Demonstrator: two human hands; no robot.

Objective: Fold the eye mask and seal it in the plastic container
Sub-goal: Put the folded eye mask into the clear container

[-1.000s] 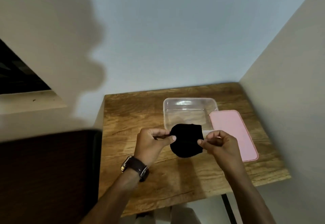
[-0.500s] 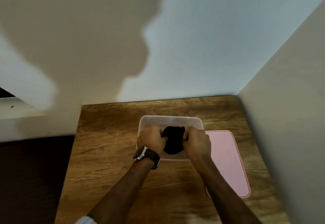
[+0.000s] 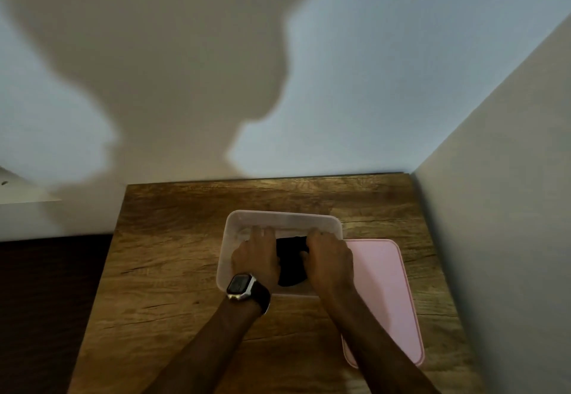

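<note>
Both hands, left hand and right hand, now press flat-fingered on the eye mask inside the container, frame centre; earlier they pinched it. The lid lies just right.

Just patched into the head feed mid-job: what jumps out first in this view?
Both hands, left hand and right hand, press the black eye mask down inside the clear plastic container at the table's centre. The pink lid lies flat beside it on the right, not yet on.

Wood-grain table, translucent plastic container.

Two hands, one container, one mask, one lid, one watch.
</note>
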